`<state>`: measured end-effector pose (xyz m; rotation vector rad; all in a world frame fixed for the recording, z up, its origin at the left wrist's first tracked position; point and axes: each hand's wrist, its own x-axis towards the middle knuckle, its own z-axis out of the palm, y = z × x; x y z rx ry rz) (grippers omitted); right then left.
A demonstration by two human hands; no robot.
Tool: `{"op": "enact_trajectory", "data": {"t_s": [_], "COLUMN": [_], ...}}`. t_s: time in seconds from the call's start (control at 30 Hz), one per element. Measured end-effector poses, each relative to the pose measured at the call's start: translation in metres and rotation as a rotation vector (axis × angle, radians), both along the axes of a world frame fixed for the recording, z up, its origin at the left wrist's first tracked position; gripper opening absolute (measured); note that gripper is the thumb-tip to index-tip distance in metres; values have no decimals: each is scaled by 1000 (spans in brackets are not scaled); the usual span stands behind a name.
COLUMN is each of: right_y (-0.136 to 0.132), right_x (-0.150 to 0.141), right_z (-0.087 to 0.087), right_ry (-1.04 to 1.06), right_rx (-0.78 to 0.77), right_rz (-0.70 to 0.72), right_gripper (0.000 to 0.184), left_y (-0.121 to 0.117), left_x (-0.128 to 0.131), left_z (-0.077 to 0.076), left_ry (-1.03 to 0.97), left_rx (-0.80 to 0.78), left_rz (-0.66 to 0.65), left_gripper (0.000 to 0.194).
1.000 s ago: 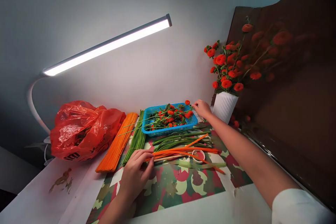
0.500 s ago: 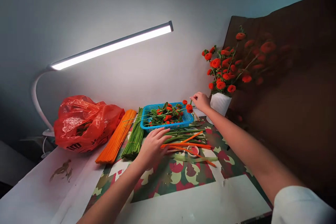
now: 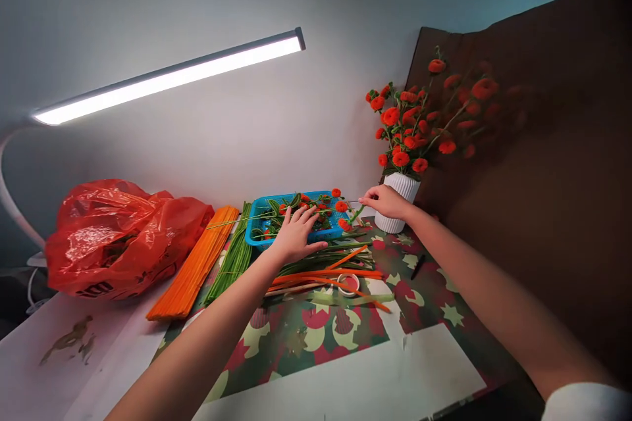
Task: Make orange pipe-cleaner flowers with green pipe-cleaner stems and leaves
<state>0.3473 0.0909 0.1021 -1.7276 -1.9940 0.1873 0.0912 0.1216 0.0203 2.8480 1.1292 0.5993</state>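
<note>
My right hand [image 3: 388, 201] pinches the green stem of a small red-orange fuzzy flower [image 3: 344, 225], whose head hangs down by the right end of the blue basket [image 3: 257, 241]. Fingers spread, my left hand [image 3: 295, 237] reaches over the basket's front rim; whether it touches the flowers inside is unclear. In the basket lie red-orange flowers [image 3: 340, 206] with green stems and leaves, some long stems jutting out to the left. Just behind my right hand stands a ribbed white vase [image 3: 392, 220] full of similar red-orange blooms [image 3: 401, 158].
Left of the basket lie bundles of green [image 3: 232, 266] and orange pipe cleaners [image 3: 197, 270], then a red plastic bag [image 3: 128, 237]. Loose stems and a white tape roll [image 3: 348, 285] lie in front. A lit lamp [image 3: 172, 77] hangs overhead; a brown panel [image 3: 533, 210] stands at right.
My left hand has moved forward from in front of the basket to over it. The flower in my right hand now tilts head-down. The view has shifted slightly right.
</note>
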Motion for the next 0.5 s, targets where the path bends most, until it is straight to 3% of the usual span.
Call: {"op": "enact_trajectory", "data": {"t_s": [0.03, 0.1, 0.17, 0.23, 0.33, 0.5], "right_y": [-9, -28, -49, -68, -92, -107], "right_x": [-5, -18, -34, -51, -70, -83], "right_z": [-1, -5, -12, -22, -38, -58], "right_ry": [37, 104, 168, 321, 449, 504], "right_rx": [31, 89, 142, 240, 337, 274], "right_rz": [10, 29, 62, 140, 184, 326], "right_gripper": [32, 30, 32, 32, 30, 20], "left_y": [-12, -41, -71, -96, -116, -120], "left_x": [1, 5, 5, 1, -14, -42], "left_z": [1, 1, -2, -7, -12, -15], "left_ry": [-53, -432, -738, -976, -1184, -1207], "left_rx": [-15, -283, -676, -904, -944, -814], "left_rz": [-33, -160, -221, -178, -97, -82], "left_gripper": [76, 77, 62, 40, 32, 31]}}
